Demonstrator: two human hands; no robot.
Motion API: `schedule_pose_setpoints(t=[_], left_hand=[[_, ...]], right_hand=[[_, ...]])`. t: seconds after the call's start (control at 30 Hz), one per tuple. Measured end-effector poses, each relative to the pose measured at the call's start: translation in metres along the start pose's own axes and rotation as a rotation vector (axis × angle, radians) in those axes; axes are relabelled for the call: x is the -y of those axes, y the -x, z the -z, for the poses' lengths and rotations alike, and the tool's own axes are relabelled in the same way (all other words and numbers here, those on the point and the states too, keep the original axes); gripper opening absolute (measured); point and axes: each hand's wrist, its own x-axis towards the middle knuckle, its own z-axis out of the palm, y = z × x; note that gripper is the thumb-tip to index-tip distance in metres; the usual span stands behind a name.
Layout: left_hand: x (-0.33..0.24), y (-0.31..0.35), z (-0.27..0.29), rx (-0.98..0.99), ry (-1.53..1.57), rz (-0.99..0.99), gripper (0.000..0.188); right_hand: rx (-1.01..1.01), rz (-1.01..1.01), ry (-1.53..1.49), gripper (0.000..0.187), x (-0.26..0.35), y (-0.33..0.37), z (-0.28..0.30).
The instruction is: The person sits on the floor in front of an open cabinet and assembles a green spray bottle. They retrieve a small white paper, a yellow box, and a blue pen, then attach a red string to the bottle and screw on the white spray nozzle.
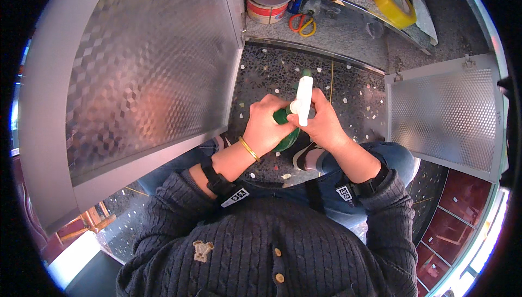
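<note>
Between my hands is a green spray bottle (287, 142) with a white trigger head (306, 97). My left hand (265, 124) is wrapped round the bottle's neck and upper body from the left. From the other side, my right hand (326, 124) closes on the white head, its thumb and fingers pressed to either side. The fingers hide much of the neck, so whether the head is fully seated cannot be made out. The bottle is held above the floor in front of my bent knees.
Open cabinet doors with patterned panels stand at left (157, 79) and right (443, 115). Ahead, the stone shelf holds a round tub (267, 6), scissors (302, 25) with red and yellow handles, and a yellow tape roll (394, 4). Below lies a dark speckled floor (356, 101).
</note>
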Motion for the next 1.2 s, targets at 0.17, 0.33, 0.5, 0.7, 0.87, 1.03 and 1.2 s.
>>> schedule_pose_setpoints(t=[0.17,0.33,0.5,0.7,0.87,1.03,1.2], left_hand=[[0.002,0.004,-0.002,-0.033,-0.137,-0.045,0.031],[0.009,0.003,-0.002,-0.06,-0.006,-0.125,0.034],[0.007,0.003,-0.002,-0.06,-0.022,-0.124,0.034],[-0.001,0.004,-0.003,-0.155,-0.174,-0.151,0.03],[0.003,0.003,-0.003,-0.108,-0.051,-0.042,0.031],[0.009,0.0,0.0,-0.136,-0.042,-0.151,0.032],[0.008,0.0,-0.003,-0.149,-0.153,-0.177,0.033]], right_hand=[[0.058,0.032,-0.04,0.04,-0.005,-0.002,0.0],[0.264,-0.009,-0.268,0.035,-0.002,-0.006,0.014],[0.157,0.025,-0.003,0.043,0.005,-0.006,0.012],[-0.014,-0.023,0.114,0.046,0.005,-0.001,-0.003],[-0.009,0.039,0.081,0.041,0.0,-0.001,-0.003],[0.038,0.288,-0.014,0.032,-0.001,-0.002,0.002],[-0.017,0.281,0.05,0.027,0.002,-0.001,0.0]])
